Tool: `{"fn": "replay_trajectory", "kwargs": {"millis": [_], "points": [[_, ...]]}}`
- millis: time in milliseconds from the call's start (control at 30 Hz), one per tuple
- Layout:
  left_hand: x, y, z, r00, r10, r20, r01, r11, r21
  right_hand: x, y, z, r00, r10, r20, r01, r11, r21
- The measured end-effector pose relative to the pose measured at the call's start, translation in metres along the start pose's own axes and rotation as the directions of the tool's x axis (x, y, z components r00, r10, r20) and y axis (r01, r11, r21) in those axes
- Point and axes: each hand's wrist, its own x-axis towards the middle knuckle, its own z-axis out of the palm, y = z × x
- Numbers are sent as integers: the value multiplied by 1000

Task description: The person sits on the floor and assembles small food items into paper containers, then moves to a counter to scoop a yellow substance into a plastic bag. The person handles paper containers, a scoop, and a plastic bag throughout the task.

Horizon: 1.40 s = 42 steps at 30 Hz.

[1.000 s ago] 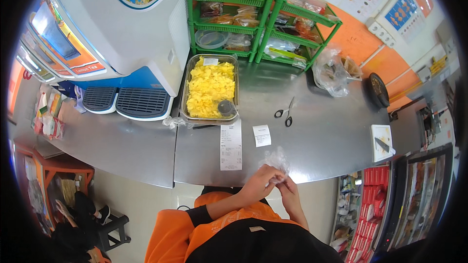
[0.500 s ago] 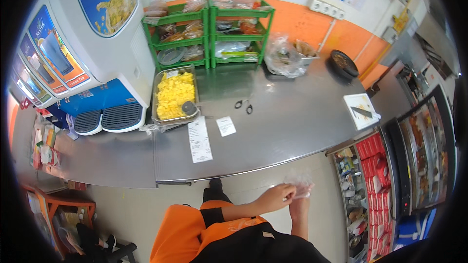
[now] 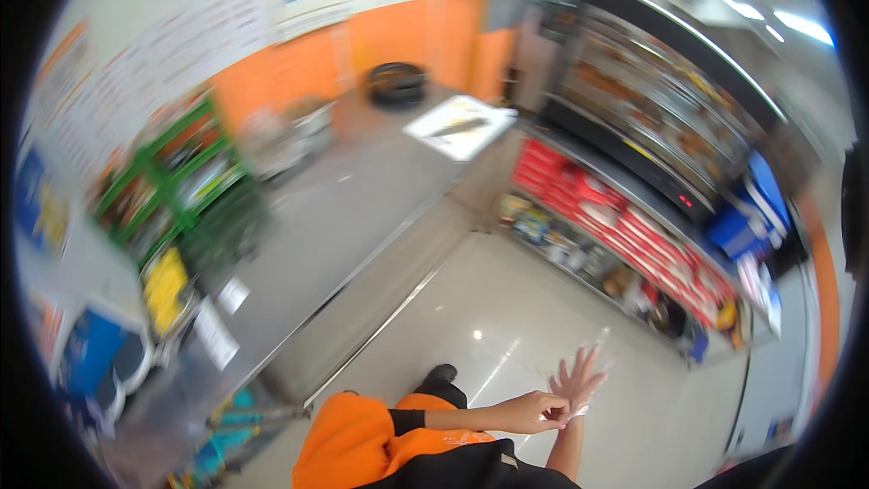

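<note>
My right hand point(image 3: 577, 382) is raised over the floor, fingers spread, inside a thin clear plastic glove point(image 3: 580, 411) whose loose ends stick out past the fingertips. At the right wrist, my left hand point(image 3: 536, 411) pinches the bunched cuff of that glove. My left arm reaches across my body in an orange sleeve with a black cuff. The picture is blurred, so the finer folds of the plastic cannot be made out.
A steel counter point(image 3: 321, 244) runs along the left, with a white cutting board and knife point(image 3: 459, 129), a black pan point(image 3: 396, 83), green racks point(image 3: 172, 177) and a yellow food tray point(image 3: 167, 294). A heated display cabinet point(image 3: 652, 91) stands above shelves of red boxes point(image 3: 597, 217).
My view has swung to the right, toward the display cabinet. The glove has been drawn down over my right hand, whose fingers now spread; my left hand has moved to its wrist.
</note>
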Motion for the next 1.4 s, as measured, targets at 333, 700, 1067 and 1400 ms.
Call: {"fn": "replay_trajectory", "kwargs": {"millis": [333,700,1067,1400], "points": [[215,-37,67,852,137,505,-119,990,-68,65,-100,-162,796,-272,-541,442,872,211],[501,-58,87,287,47,957,-23,999,-42,159,-176,-382,486,-163,-859,765,554,328],[789,-98,165,460,-66,885,-46,994,98,284,-312,-695,565,-144,-813,629,712,312],[1055,-17,181,842,359,402,-469,856,218,578,-617,-851,893,-287,-347,283,957,-66]]}}
